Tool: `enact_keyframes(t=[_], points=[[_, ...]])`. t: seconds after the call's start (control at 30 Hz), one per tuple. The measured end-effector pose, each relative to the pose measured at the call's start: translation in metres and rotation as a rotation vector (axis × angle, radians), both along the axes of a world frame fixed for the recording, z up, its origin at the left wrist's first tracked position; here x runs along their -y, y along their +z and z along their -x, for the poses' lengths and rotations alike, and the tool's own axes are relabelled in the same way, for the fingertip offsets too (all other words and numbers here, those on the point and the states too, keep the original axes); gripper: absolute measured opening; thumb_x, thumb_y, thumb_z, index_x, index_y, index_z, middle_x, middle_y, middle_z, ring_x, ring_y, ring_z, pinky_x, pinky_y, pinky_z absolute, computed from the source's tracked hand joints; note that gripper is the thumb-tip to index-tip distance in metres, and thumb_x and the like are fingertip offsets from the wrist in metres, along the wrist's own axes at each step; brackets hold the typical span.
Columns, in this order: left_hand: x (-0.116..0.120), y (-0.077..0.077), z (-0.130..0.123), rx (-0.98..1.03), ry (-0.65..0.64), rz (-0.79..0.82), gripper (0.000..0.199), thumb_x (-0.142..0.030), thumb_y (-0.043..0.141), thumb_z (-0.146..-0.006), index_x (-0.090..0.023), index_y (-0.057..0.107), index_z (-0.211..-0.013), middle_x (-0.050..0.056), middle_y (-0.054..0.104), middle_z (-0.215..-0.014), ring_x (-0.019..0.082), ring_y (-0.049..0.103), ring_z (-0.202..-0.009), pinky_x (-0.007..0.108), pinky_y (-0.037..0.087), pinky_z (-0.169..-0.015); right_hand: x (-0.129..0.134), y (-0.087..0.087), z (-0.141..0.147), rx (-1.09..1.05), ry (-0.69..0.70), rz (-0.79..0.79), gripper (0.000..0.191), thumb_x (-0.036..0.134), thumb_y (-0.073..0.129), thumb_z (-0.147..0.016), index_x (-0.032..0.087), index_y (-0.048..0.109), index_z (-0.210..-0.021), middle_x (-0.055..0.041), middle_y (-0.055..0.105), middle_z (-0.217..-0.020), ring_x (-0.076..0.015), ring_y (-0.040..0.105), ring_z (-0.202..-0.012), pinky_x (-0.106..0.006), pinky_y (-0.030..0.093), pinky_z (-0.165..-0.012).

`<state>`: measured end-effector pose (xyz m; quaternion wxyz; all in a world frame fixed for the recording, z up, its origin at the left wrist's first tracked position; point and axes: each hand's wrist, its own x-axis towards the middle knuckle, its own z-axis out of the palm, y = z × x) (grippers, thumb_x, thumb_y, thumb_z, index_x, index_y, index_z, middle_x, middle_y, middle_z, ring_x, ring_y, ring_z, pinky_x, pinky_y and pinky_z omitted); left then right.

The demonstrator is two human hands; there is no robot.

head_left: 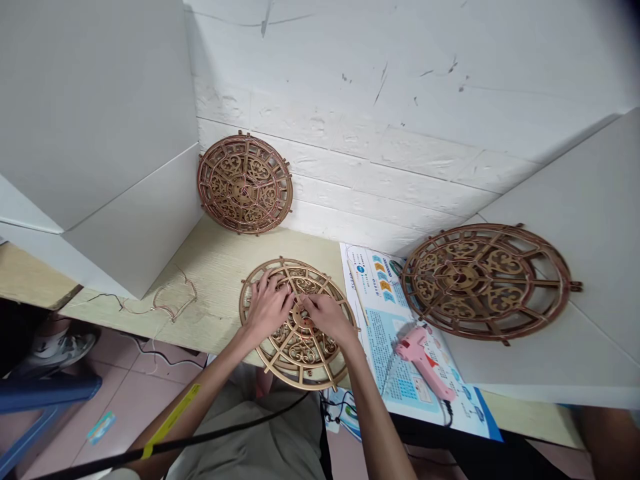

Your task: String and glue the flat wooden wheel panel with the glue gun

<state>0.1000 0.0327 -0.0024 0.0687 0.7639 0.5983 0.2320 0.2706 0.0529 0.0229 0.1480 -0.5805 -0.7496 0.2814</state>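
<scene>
From my remote seat on the head camera: two bare hands bent over a laser-cut wooden wheel (295,373), which lies flat on a wood-grain tabletop (215,267) at its near edge. The work in hand, as I judge it, is fitting at the wheel's central hub.

The left hand (267,307) is spread open across the spokes, fingers pressing down rather than closing on anything. The right hand (325,317) is bunched at the hub; I cannot tell whether its fingertips (306,305) pinch a small piece there.

Two darker, reddish-brown filigree wheels flank the scene: one leans against a white brick-pattern wall (400,100), and the larger wheel (487,281) sits at right against a white panel (575,220).

A pink hot glue gun (423,357) lies on a printed instruction sheet (380,267), with a thin wooden stick (357,293) beside it. Loose thin wires (170,300) trail across the tabletop at left. A black cable (175,437) crosses the left forearm (210,390), over a yellow strap (170,420).
</scene>
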Motion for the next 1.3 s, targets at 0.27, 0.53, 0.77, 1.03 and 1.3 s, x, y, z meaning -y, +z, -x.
enact_keyframes(t=[0.27, 0.53, 0.77, 1.03, 1.3], points=[[-0.001, 0.001, 0.001, 0.023, -0.015, 0.010, 0.028, -0.034, 0.043, -0.103, -0.022, 0.068, -0.107, 0.009, 0.057, -0.140, 0.035, 0.033, -0.145, 0.060, 0.038, -0.109, -0.032, 0.010, 0.001, -0.208, 0.108, 0.179, 0.031, 0.033, 0.048, -0.092, 0.019, 0.054, -0.065, 0.0034, 0.049, -0.057, -0.0117, 0.042, -0.055, -0.024, 0.030, -0.052], [-0.001, 0.004, 0.004, 0.002, -0.038, 0.024, 0.031, -0.035, 0.041, -0.104, -0.026, 0.069, -0.113, 0.008, 0.056, -0.142, 0.035, 0.032, -0.146, 0.060, 0.038, -0.109, -0.052, 0.001, 0.008, -0.223, 0.128, 0.253, 0.035, 0.033, 0.063, -0.095, 0.015, 0.055, -0.066, 0.0075, 0.046, -0.057, -0.0078, 0.044, -0.051, -0.022, 0.037, -0.053], [-0.003, 0.004, 0.003, -0.006, -0.025, 0.003, 0.031, -0.037, 0.045, -0.103, -0.027, 0.070, -0.118, 0.010, 0.059, -0.136, 0.036, 0.035, -0.144, 0.059, 0.039, -0.108, -0.071, -0.002, 0.019, -0.195, 0.159, 0.296, 0.029, 0.029, 0.070, -0.092, 0.013, 0.061, -0.070, 0.0064, 0.055, -0.061, -0.0067, 0.050, -0.052, -0.020, 0.044, -0.052], [-0.005, 0.006, 0.001, -0.048, 0.015, 0.003, 0.030, -0.033, 0.047, -0.102, -0.028, 0.070, -0.120, 0.009, 0.063, -0.132, 0.035, 0.040, -0.142, 0.057, 0.042, -0.106, -0.080, -0.008, 0.025, -0.273, 0.164, 0.318, 0.028, 0.028, 0.071, -0.091, 0.013, 0.061, -0.071, 0.0061, 0.057, -0.063, -0.0059, 0.050, -0.051, -0.019, 0.042, -0.050], [-0.006, 0.007, 0.003, -0.050, 0.018, 0.015, 0.028, -0.035, 0.049, -0.101, -0.026, 0.072, -0.113, 0.011, 0.062, -0.129, 0.035, 0.042, -0.139, 0.057, 0.044, -0.104, -0.081, -0.010, 0.021, -0.401, 0.140, 0.357, 0.032, 0.027, 0.071, -0.090, 0.014, 0.056, -0.066, 0.0084, 0.049, -0.056, -0.0052, 0.042, -0.047, -0.019, 0.036, -0.048]])
